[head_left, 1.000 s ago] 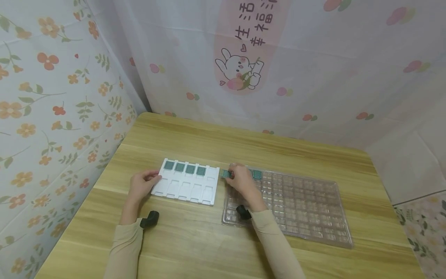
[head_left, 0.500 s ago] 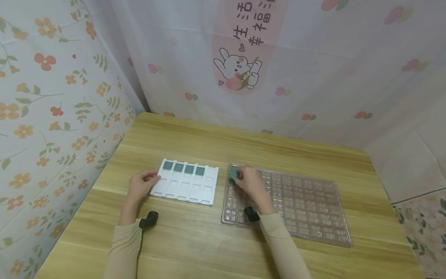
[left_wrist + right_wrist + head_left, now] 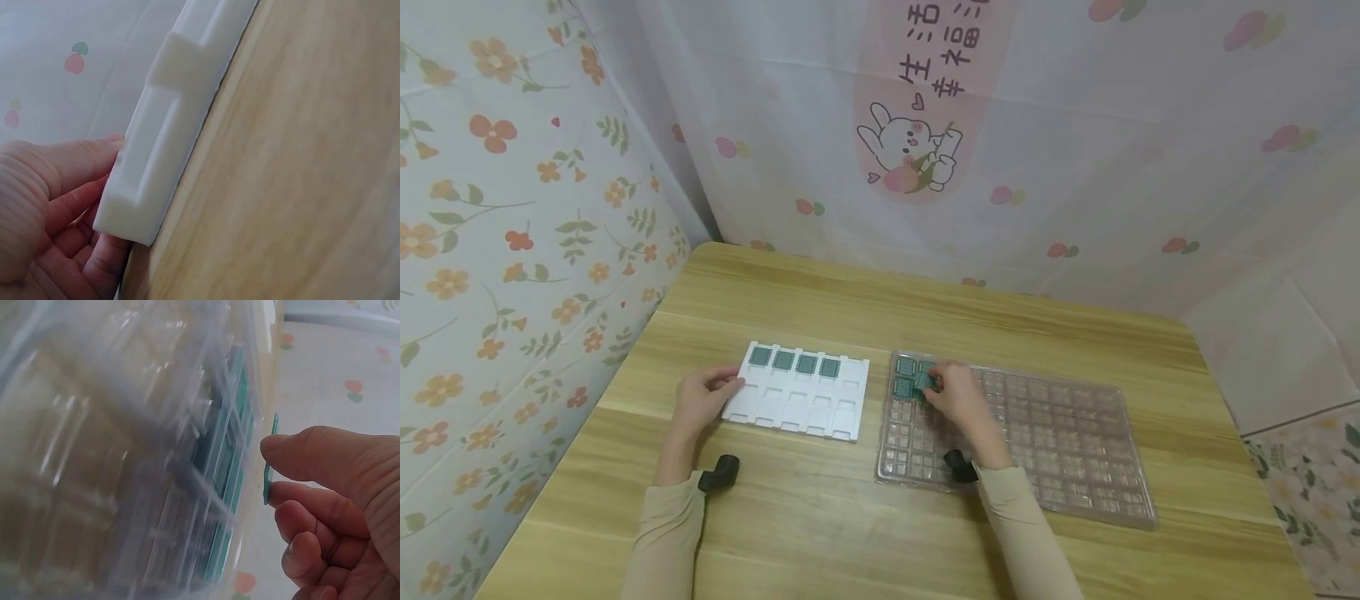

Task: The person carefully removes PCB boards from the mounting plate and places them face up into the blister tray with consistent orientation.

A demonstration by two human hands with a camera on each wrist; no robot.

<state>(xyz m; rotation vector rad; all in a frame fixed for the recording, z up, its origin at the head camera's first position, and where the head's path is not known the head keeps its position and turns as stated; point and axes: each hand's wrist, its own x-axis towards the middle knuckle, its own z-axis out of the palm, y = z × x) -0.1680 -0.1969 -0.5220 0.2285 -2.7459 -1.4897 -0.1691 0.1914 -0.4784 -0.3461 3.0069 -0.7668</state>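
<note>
At the far left of a clear tray, the right hand pinches a small green chip between thumb and finger. From the right wrist, the chip shows edge-on, roughly level with the tray and seemingly just above it. It lies to the left of the hand, at the fingertips, so this hand is much the nearer one. Just left of it, two chips sit at the tray's left end, one behind the other. The tray's long axis runs left to right, its right end slanting nearer.

Further left, across a strip of wooden table, a white tray lies roughly parallel, with four chips in its far row. The left hand grips that tray's left edge, well apart from the pinched chip.
</note>
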